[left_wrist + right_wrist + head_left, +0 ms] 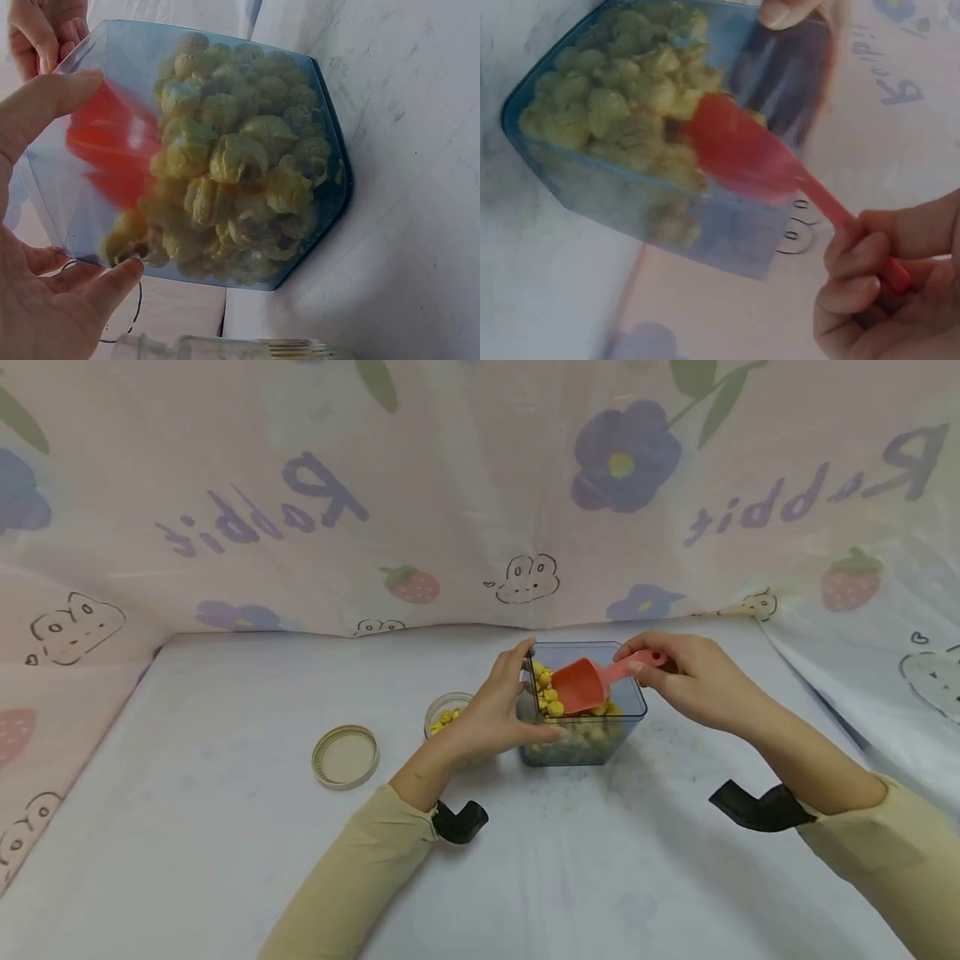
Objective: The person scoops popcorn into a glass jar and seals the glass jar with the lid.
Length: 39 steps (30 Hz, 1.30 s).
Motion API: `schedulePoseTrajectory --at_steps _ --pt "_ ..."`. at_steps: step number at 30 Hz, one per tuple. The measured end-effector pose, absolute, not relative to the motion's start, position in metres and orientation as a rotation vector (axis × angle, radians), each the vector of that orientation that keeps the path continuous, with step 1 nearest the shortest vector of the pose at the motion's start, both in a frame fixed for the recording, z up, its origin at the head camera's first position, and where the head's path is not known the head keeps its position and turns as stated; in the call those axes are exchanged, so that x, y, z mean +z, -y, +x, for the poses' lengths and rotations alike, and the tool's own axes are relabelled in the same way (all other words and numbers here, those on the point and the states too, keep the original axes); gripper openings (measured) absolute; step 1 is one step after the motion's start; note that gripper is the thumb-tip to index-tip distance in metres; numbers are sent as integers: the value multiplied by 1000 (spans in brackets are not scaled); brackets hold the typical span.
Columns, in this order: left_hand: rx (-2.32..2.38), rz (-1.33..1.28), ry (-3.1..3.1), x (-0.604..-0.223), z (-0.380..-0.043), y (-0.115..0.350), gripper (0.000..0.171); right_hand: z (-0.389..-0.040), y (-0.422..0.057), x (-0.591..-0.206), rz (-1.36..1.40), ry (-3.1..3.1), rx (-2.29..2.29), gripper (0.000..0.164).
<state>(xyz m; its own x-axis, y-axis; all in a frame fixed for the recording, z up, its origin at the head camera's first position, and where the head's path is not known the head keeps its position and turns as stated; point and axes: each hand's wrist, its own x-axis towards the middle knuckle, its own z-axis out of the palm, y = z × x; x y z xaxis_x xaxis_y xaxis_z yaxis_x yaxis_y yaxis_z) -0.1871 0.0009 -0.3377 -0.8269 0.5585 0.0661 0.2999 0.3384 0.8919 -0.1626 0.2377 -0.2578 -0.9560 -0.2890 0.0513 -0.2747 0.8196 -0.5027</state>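
A clear bluish plastic container (633, 718) stands tilted on the white surface, partly filled with yellow popcorn (550, 700). My left hand (483, 714) grips its left side, thumb along the near wall and fingers at the far side. With my right hand (693, 681) I hold a red scoop (581, 687) by its handle, thumb and curled fingers round it. The scoop's bowl is inside the container, its tip against the popcorn, as the right wrist view shows through the wall. Just left of the container, partly hidden by my left hand, is a clear jar (438, 703) with popcorn in it.
A round cream-coloured lid (345, 758) lies left of the jar. Behind the work surface (247, 843) rises a pink printed sheet (450, 510) with flowers and rabbits, which also runs along both sides. Black bands (459, 822) sit at both wrists.
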Motion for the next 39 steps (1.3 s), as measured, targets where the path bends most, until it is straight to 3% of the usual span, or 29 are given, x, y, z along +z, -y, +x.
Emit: schedulePoseTrajectory --at_steps 22,39 --pt "1485 779 -2365 -339 -189 -2 110 -170 -233 -270 -444 -2840 -934 25" --pt "1492 747 -2350 -338 -188 0 111 -171 -244 -274 -243 -2618 -1223 29"
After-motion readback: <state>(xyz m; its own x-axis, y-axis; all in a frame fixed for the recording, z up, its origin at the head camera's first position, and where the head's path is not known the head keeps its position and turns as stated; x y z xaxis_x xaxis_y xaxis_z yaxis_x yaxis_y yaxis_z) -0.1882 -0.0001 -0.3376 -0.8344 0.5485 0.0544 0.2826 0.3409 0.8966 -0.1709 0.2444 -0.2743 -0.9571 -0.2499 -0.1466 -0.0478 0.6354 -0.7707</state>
